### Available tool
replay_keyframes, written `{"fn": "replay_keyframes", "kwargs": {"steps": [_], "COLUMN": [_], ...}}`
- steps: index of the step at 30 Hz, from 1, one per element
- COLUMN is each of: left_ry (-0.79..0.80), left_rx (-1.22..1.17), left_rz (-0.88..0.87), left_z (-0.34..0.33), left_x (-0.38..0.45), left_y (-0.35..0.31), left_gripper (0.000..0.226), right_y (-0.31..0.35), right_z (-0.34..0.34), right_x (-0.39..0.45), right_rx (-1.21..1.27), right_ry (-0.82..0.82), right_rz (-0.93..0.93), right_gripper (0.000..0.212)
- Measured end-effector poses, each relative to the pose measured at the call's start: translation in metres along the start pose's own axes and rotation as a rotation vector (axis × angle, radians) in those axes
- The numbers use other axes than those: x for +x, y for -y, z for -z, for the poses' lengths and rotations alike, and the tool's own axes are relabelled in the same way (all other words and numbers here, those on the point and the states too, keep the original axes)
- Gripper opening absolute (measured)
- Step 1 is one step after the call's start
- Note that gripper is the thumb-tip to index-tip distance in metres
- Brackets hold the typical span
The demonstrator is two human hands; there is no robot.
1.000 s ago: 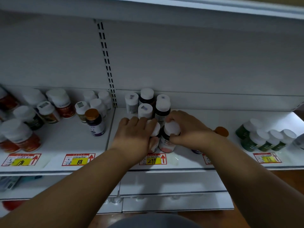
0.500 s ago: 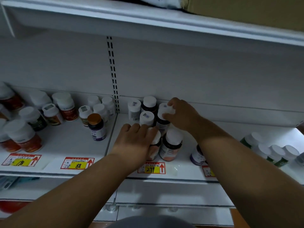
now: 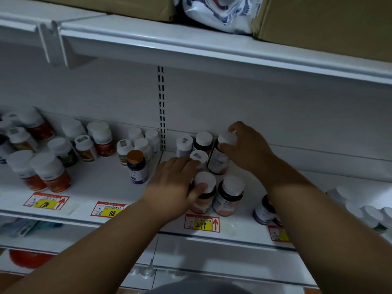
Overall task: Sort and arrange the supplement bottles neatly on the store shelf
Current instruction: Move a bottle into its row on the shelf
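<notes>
A cluster of white-capped supplement bottles stands mid-shelf. My left hand [image 3: 177, 183] wraps the front-left dark bottle with a pink base [image 3: 204, 193], thumb on its cap. My right hand [image 3: 247, 148] grips the white cap of a dark bottle [image 3: 217, 160] further back, which is tilted and raised off the shelf. Another pink-based bottle [image 3: 229, 196] stands beside the left one. Behind are a white bottle [image 3: 184, 145], a dark bottle [image 3: 203, 142] and a small white-capped one [image 3: 199, 158].
An orange-capped purple bottle [image 3: 136, 166] stands alone left of the cluster. Several red and green bottles crowd the left shelf section. A purple bottle [image 3: 263, 211] and green bottles [image 3: 377, 217] lie under and right of my right arm. Price tags line the shelf edge [image 3: 201, 222]. Boxes sit overhead.
My right hand left the front bottle, reached back and lifted the rear dark bottle by its cap. My left hand stayed on the front-left bottle. The camera tilted upward.
</notes>
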State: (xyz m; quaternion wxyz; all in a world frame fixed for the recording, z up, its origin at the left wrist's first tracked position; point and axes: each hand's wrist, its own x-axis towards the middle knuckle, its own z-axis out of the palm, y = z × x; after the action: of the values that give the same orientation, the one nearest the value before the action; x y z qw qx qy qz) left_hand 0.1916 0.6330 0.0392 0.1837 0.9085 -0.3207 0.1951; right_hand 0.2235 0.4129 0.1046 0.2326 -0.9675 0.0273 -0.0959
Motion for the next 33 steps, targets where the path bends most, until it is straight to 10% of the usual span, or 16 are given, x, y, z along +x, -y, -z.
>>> {"fn": "replay_keyframes", "kwargs": {"steps": [23, 33], "left_ry": [-0.251, -0.05], "left_rx": [-0.319, -0.021], "left_rz": [0.35, -0.221], "left_z": [0.053, 0.008], "left_x": [-0.024, -0.046], "left_y": [0.017, 0.015], "left_gripper": [0.07, 0.026], "right_y": [0.105, 0.097], "right_z": [-0.002, -0.045], "right_x": [-0.013, 0.019], "right_rx": [0.531, 0.016], "right_ry": [-0.082, 0.087], "right_rz": [-0.024, 0.252], "right_gripper": [0.054, 0.037]}}
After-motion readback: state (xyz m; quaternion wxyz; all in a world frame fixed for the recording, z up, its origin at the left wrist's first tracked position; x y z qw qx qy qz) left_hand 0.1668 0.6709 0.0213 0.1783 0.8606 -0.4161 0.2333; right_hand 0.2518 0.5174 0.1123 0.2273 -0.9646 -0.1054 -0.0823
